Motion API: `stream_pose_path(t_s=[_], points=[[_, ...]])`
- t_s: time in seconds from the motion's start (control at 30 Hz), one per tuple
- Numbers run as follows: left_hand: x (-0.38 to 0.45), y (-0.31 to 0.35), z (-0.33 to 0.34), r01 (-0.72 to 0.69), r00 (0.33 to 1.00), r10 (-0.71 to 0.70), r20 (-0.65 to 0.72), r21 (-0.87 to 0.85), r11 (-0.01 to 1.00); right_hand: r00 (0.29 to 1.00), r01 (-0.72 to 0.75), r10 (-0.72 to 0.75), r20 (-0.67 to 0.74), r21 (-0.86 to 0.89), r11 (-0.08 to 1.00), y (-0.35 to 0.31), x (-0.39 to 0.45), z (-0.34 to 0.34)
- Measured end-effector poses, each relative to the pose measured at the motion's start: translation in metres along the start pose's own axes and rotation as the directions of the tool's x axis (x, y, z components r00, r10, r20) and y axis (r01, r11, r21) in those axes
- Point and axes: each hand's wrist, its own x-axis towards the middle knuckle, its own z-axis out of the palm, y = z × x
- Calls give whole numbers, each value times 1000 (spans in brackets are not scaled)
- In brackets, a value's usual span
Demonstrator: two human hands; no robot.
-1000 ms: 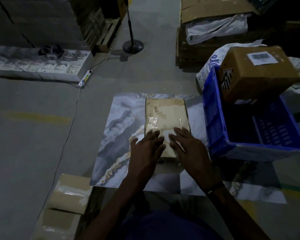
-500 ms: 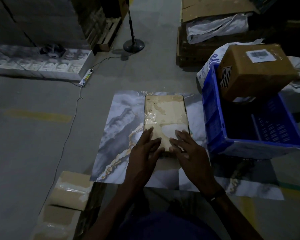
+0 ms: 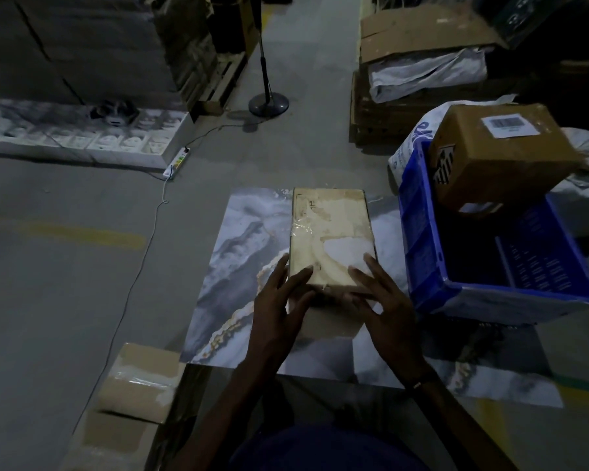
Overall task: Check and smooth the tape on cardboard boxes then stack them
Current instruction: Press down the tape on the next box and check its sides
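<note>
Movement since a second earlier: our hands had slid back from the top of the taped box (image 3: 332, 241) to its near end. The left hand (image 3: 281, 309) sat at the near-left corner, the right hand (image 3: 385, 305) at the near-right.

Location: the box lay flat on the marbled sheet (image 3: 238, 253) on the floor, just beside the blue crate (image 3: 419, 232), which held a brown labelled carton (image 3: 500, 154) tilted on its rim.

Progress, as we judged it: smoothing of this box appeared near done; stacking remained. Taped boxes (image 3: 140, 382) lay at lower left, perhaps the stack, though the dim light left that uncertain.

Pose: both forearms reached forward, palms down. Fingers were straight and slightly spread, with fingertips on the box's top edge. The left thumb seemed to press the near face; neither hand had curled round the box.
</note>
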Motion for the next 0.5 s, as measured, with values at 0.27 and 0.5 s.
stream_pose_path(t_s=[0.27, 0.5], points=[[65, 23, -12, -72, 997, 65, -49, -150, 986, 989, 51, -60, -134, -65, 997, -13, 93, -33], [96, 6, 4, 34, 999, -31, 30, -121, 992, 995, -96, 93, -32, -82, 992, 15, 132, -19]])
